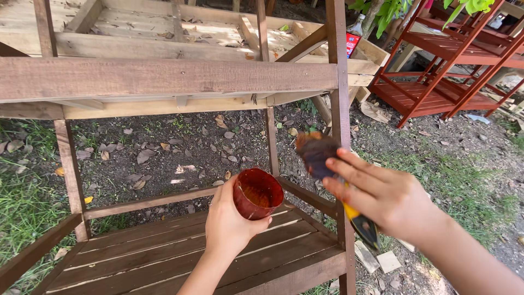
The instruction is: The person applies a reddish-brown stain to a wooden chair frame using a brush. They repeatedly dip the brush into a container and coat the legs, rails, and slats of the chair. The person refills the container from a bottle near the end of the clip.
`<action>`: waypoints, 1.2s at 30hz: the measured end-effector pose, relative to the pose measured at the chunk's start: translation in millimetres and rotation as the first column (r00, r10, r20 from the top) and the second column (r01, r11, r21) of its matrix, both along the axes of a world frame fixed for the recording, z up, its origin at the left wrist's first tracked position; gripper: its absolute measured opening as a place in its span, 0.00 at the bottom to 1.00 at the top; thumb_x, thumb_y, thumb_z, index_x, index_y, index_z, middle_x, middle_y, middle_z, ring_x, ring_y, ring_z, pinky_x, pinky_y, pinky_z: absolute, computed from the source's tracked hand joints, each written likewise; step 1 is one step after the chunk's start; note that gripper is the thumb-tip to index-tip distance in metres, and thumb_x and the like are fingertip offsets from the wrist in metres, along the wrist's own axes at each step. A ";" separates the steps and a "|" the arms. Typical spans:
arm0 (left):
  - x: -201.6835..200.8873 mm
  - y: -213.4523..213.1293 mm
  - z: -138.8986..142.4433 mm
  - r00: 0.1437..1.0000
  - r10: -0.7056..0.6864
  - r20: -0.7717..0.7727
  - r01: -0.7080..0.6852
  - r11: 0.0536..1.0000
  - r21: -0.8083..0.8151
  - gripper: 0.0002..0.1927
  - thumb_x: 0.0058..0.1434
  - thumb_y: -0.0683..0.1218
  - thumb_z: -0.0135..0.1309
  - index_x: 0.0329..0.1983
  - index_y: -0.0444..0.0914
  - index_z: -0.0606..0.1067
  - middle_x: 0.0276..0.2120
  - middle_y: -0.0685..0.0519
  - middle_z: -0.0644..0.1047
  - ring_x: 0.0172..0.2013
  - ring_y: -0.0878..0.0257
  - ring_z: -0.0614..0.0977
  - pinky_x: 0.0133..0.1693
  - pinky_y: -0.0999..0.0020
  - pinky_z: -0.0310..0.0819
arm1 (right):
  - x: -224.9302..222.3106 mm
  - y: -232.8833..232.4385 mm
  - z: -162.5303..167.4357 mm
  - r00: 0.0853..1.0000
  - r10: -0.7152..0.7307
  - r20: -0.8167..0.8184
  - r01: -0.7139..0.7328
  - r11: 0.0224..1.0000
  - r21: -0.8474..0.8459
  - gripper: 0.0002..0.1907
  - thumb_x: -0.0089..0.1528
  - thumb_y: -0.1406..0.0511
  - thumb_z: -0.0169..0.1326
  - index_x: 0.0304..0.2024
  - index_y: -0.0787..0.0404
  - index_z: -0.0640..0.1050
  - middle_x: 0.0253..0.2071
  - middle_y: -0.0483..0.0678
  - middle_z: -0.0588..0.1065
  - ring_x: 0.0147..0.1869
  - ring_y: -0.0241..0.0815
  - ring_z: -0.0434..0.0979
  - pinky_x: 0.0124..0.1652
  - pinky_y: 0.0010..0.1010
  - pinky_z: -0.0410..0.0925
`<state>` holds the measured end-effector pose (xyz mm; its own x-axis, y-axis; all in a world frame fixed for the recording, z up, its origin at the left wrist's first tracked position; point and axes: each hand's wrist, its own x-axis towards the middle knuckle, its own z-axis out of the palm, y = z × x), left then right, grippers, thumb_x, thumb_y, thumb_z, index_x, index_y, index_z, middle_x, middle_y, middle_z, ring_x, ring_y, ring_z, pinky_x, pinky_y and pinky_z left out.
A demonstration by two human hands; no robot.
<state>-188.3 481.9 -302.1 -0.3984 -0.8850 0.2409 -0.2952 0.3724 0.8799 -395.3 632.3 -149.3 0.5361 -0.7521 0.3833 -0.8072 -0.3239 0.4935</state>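
Note:
My left hand (229, 224) holds a small round cup (257, 192) coated inside and out with reddish-brown stain, tilted toward me over the lower shelf. My right hand (382, 194) grips a paintbrush with a yellow and black handle (361, 221); its dark, stain-soaked bristles (316, 153) point up and left, just right of the cup and close to the front right post (339, 109) of a wooden shelf rack (164, 76). The rack's front rail and posts look stained brown, while the upper slats behind are pale bare wood.
The rack's lower slatted shelf (180, 257) lies below my hands. A second, red-brown finished rack (436, 71) stands at the upper right. A bottle (355, 33) rests on the pale rack's far corner. Dirt, dry leaves, grass and wood offcuts (376, 259) cover the ground.

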 end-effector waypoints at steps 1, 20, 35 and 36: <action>2.5 0.6 -3.6 1.000 0.003 -0.019 -0.003 1.000 0.008 0.56 0.28 0.49 0.77 0.66 0.41 0.68 0.52 0.49 0.76 0.54 0.52 0.79 0.54 0.58 0.75 | -10.7 -14.1 -0.8 0.997 -0.042 -0.061 0.042 0.999 0.011 0.19 0.54 0.66 0.57 0.48 0.59 0.81 0.55 0.57 0.79 0.59 0.57 0.81 0.43 0.38 0.77; 53.9 4.1 -3.6 0.989 -0.144 0.022 0.138 0.974 0.182 0.58 0.29 0.48 0.76 0.68 0.43 0.64 0.57 0.54 0.74 0.57 0.58 0.77 0.55 0.61 0.74 | -20.3 -125.6 -41.8 0.798 -0.317 -0.512 0.306 0.946 -0.107 0.10 0.49 0.67 0.57 0.31 0.67 0.81 0.42 0.62 0.79 0.56 0.63 0.82 0.43 0.39 0.80; 65.4 -22.6 -0.4 0.978 -0.203 -0.054 0.203 0.979 0.003 0.57 0.28 0.48 0.77 0.66 0.41 0.66 0.57 0.50 0.74 0.56 0.55 0.77 0.56 0.59 0.72 | -29.1 -117.8 -52.0 0.797 -0.423 -0.432 0.446 0.893 -0.052 0.09 0.53 0.66 0.57 0.36 0.61 0.82 0.50 0.55 0.79 0.60 0.57 0.79 0.42 0.38 0.78; 66.0 -24.4 1.4 0.976 -0.214 -0.049 0.215 0.977 -0.001 0.56 0.29 0.48 0.77 0.66 0.41 0.66 0.57 0.51 0.75 0.56 0.55 0.78 0.56 0.60 0.72 | -29.6 -117.6 -51.7 0.786 -0.440 -0.435 0.459 0.886 -0.067 0.09 0.53 0.66 0.57 0.36 0.60 0.82 0.50 0.54 0.78 0.61 0.57 0.78 0.43 0.37 0.78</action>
<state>-122.3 457.5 -300.7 -0.5669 -0.7813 0.2613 -0.1655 0.4187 0.8929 -424.9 514.7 -201.0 0.2349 -0.9585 0.1613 -0.5781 -0.0043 0.8159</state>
